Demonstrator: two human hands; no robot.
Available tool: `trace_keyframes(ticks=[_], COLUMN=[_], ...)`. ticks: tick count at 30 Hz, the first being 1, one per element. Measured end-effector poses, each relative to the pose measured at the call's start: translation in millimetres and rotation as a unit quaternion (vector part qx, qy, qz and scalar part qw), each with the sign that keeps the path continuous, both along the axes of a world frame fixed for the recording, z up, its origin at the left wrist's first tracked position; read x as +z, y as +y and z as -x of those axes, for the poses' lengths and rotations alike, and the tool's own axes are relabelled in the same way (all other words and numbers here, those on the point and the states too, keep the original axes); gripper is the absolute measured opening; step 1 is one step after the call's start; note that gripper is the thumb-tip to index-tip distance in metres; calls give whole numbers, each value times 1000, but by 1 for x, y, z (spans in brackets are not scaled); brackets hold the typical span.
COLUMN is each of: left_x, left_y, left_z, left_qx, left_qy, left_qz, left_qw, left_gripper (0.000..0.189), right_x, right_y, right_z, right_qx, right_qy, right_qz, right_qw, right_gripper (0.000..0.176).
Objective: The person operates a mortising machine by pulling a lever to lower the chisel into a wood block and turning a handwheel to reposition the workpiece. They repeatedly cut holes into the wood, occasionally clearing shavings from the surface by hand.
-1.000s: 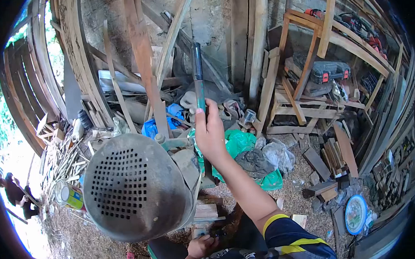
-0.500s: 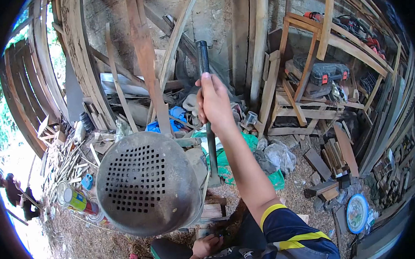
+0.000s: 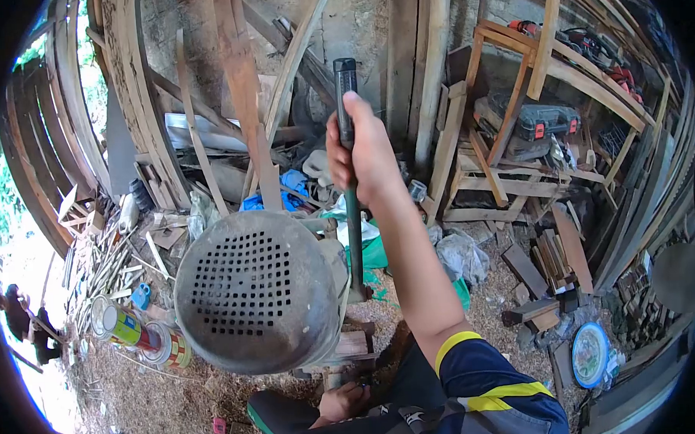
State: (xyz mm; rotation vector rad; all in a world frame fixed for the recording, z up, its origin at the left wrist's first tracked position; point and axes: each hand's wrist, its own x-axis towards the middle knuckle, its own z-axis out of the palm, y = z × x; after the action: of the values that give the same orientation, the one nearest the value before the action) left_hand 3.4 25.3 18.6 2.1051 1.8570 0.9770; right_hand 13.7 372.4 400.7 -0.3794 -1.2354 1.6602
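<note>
A long lever point(image 3: 355, 240) with a black ribbed grip rises in the middle of the view. My right hand point(image 3: 366, 142) is wrapped around that grip, thumb lying along it. Left of the lever sits a big grey machine housing point(image 3: 312, 296), with rows of square holes in its rounded end cover. Low down, between my knees, my left hand point(image 3: 344, 402) is closed near a part under the machine. What its fingers hold is hidden.
Paint cans point(image 3: 127, 327) stand left of the machine. Wood offcuts point(image 3: 559, 258) and a round blue-rimmed tray point(image 3: 591, 354) lie to the right on the shavings-covered floor. A wooden rack point(image 3: 517, 186) holds a toolbox point(image 3: 545, 121); planks lean against the wall.
The lever has swung slightly toward me with my right hand on its grip. The view has shifted a little, so the machine appears higher and farther right. My left hand stays low.
</note>
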Motion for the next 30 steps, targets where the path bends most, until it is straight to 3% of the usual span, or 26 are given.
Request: trace_keyframes(ticks=[1,3,6,10,13,15,17,21,23,25,27,30], left_x=[3,6,6,-7,-4,0,-5,-1,0,-8,-2,-7], left_y=[0,-1,1,-3,-3,-4,-6,-8,-13,-15,-16,-20], left_z=[-1,-3,-1,-2,-6,-5,-6,-1,-2,-6,-7,-7], left_qx=[-2,2,-7,7,-2,1,-1,-11,-20,4,-1,-1], left_qy=[-2,0,9,36,33,70,79,93,85,83,47,48], left_qz=[-1,0,-32,-22,-90,-70,-78,-113,-111,-125,-139,-152], left_qw=[1000,1000,999,999,995,995,994,989,990,989,989,987], left_gripper=[31,31,31,32,32,32,33,33,32,33,32,30], right_x=[6,15,21,19,14,12,10,-10,-12,-17,-14,-14], right_y=[4,-5,-41,-51,-51,-67,-85,-116,-122,-118,-129,-123], right_z=[-1,1,-6,-8,-8,-13,-20,-24,-34,-35,-38,-35], right_qx=[72,24,-78,-83,-105,-128,-128,-223,-219,-196,-207,-162], right_qy=[19,-6,-29,-17,-26,-2,10,56,4,5,-21,34], right_qz=[53,62,-32,-47,-45,-124,-133,-239,-250,-252,-195,-199], right_qw=[996,998,996,995,993,984,983,944,943,947,958,966], right_gripper=[60,65,66,66,67,69,70,73,72,61,65,63])
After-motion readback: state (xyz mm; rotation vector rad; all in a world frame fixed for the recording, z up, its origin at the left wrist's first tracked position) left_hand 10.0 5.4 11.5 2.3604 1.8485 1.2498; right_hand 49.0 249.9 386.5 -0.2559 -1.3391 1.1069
